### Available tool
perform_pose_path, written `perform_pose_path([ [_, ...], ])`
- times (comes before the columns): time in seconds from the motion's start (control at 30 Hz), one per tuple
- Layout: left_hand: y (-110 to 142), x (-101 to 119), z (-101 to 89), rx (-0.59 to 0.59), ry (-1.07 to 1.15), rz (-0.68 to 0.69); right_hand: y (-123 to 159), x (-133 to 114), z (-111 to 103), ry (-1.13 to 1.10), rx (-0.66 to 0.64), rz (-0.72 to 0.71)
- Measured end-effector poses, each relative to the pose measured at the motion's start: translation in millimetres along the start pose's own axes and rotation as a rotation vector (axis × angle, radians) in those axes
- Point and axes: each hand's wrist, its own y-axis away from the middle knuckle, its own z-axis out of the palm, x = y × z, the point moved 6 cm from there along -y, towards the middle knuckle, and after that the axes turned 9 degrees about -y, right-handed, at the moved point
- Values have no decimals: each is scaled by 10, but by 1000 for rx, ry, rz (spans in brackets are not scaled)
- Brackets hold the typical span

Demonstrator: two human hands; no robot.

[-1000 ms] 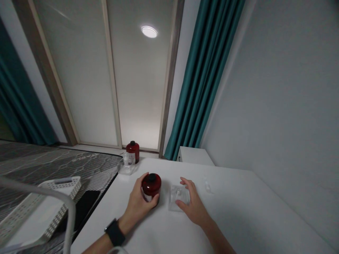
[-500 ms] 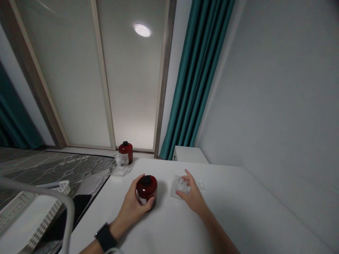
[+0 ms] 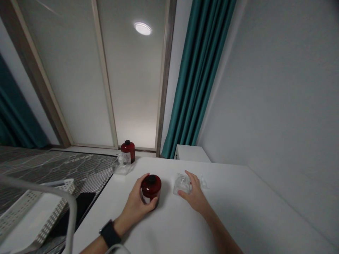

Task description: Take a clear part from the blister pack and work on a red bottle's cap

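My left hand [image 3: 137, 199] is wrapped round a dark red bottle [image 3: 151, 187] with a black cap. The bottle stands upright on the white table [image 3: 169, 225], its pale label partly hidden by my thumb. My right hand [image 3: 194, 190] has its thumb and fingers round the right side of a clear, crinkled plastic package [image 3: 181, 183] on the table. What the package contains is hard to make out. A small clear plastic piece [image 3: 203, 182] lies just beyond that hand.
Another red bottle [image 3: 128, 151] stands at the table's far left corner, behind a clear package with a white pump [image 3: 121, 162]. A white perforated basket [image 3: 49, 218] and a pale curved bar [image 3: 72, 211] are at the left. A white cabinet [image 3: 192, 153] stands behind the table.
The whole view has shifted slightly, so things appear a little farther right. My right hand's fingers have lowered and closed in somewhat round the plastic package. My left hand keeps its grip on the bottle.
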Motion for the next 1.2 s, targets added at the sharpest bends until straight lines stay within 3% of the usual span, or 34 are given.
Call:
perform_pose_path([
  [0.13, 0, -16, 13, -49, 49, -26, -18, -207, -89, 93, 121, -164],
  [0.23, 1, -25, 28, -88, 120, -64, -16, -501, -103, 130, 208, -284],
  [0.3, -1, -18, 31, -90, 159, -82, -19, -746, -51, 133, 200, -358],
  [0.47, -4, -15, 34, -52, 182, -108, -154, -1303, 274, 126, -137, -448],
  [0.63, 3, -18, 63, -59, 228, -59, -393, -1644, 498, 73, -315, -409],
  [0.73, 7, -19, 76, -63, 254, -37, -443, -1747, 646, 121, -388, -404],
  [0.87, 9, -17, 92, -82, 281, -37, -415, -1755, 766, 229, -370, -443],
  [1.2, -6, -4, 81, -112, 302, -38, -353, -1699, 798, 313, -463, -458],
])
